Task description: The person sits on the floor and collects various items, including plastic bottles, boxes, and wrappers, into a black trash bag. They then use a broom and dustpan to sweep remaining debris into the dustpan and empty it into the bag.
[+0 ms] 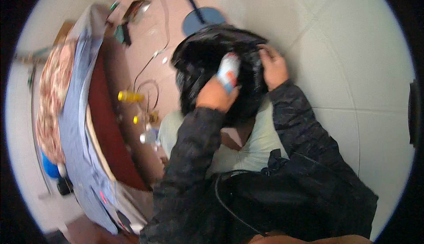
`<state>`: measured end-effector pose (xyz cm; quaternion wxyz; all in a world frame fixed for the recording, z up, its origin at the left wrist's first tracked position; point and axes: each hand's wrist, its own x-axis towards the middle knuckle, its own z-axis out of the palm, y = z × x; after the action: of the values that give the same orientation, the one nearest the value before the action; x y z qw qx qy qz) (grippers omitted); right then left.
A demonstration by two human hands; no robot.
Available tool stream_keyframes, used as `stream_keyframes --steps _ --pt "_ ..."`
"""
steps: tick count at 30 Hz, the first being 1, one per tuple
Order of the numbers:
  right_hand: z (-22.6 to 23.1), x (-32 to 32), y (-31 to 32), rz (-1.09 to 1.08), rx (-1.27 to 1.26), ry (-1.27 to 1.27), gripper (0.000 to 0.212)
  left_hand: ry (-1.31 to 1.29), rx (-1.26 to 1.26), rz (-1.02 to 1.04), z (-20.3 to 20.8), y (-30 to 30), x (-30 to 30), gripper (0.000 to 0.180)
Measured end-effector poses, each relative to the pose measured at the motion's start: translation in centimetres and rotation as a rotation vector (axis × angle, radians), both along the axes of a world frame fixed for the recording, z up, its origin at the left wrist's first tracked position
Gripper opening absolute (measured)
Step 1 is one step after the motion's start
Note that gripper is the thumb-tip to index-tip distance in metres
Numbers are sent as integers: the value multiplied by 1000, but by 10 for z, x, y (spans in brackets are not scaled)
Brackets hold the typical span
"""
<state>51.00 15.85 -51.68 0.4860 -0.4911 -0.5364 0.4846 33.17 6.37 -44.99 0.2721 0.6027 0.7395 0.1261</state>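
Observation:
A black plastic bag [190, 78] stands between my knees with its mouth spread toward me. My left hand [215, 95] is closed round a white bottle [230, 70] with orange and blue patches. The bottle is tilted over the bag's mouth, its reddish end pointing away from me. Motion blur hides its finer details. At the bag's right side, my right hand [274, 65] pinches the rim between thumb and fingers. The bottom of the bag is too dark to see into.
On the floor to the left lie a yellow bottle [130, 96], a yellow-capped bottle [140, 120] and a clear bottle [150, 136]. A bed with a blue sheet [73, 133] runs alongside. Beyond the bag are a cable [166, 32] and a round blue base [193, 23]. A pale wall [344, 67] rises on the right.

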Motion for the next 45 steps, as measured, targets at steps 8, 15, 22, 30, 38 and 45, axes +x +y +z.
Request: stream_keyframes --steps 8,15,22,30,38,45 --pt "-9 17 -10 27 -209 200 34 -230 651 12 -38 -125 -76 33" --pt "-22 62 9 265 -35 -386 45 99 -42 939 -227 -348 -303 42" --pt "-23 70 13 136 -157 -577 52 428 -559 944 -413 -448 -494 57" --pt "-40 122 51 129 -165 -575 52 301 -362 1037 -467 -419 -561 56" --pt "-42 152 69 247 88 -1181 40 187 -289 1155 -470 -392 -582 56" --pt "-52 128 60 175 -6 -918 49 138 -276 1199 -465 -386 -585 56"
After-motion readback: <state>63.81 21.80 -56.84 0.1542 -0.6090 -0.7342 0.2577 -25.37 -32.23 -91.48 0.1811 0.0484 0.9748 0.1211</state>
